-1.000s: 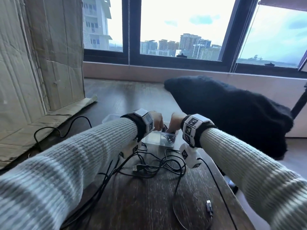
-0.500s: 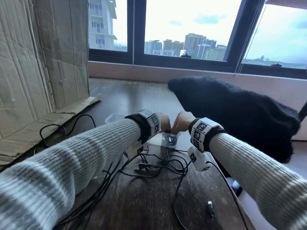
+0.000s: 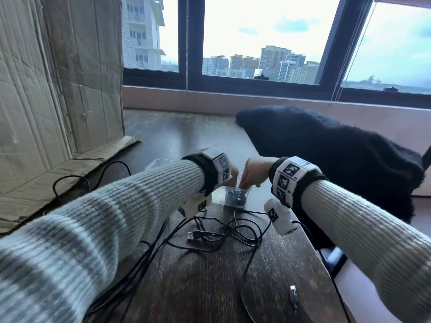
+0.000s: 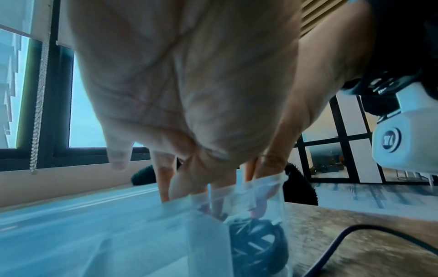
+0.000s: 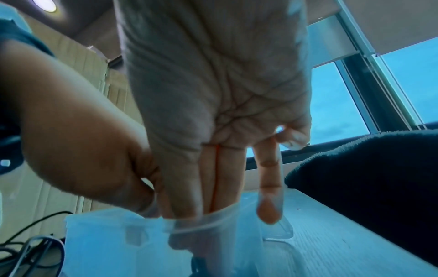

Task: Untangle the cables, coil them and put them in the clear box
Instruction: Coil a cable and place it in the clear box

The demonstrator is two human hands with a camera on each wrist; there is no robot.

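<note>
A small clear box (image 3: pixel 242 204) stands on the dark wooden table (image 3: pixel 210 287), with a coiled black cable (image 3: pixel 236 198) lying inside it. Both hands reach into the box from above. In the left wrist view my left hand (image 4: pixel 180 180) points its fingers down past the box wall (image 4: pixel 211 224) toward the coiled cable (image 4: pixel 255 241). My right hand (image 5: pixel 213 187) holds its fingers straight down inside the box rim (image 5: pixel 213 215), with the little finger curled back. Its fingertips are hidden behind the plastic. A loose tangle of black cables (image 3: pixel 224 234) lies just in front of the box.
A clear lid (image 3: pixel 156 163) peeks out behind my left arm. A large cardboard sheet (image 3: pixel 46 101) stands at the left with a black cable (image 3: pixel 70 180) looping before it. A black fleece chair (image 3: pixel 338 166) is close on the right. A loose plug (image 3: pixel 294 297) lies near the table's right edge.
The coil, held between both hands just above the box a second ago, now sits down inside it. Both hands have followed it lower into the box.
</note>
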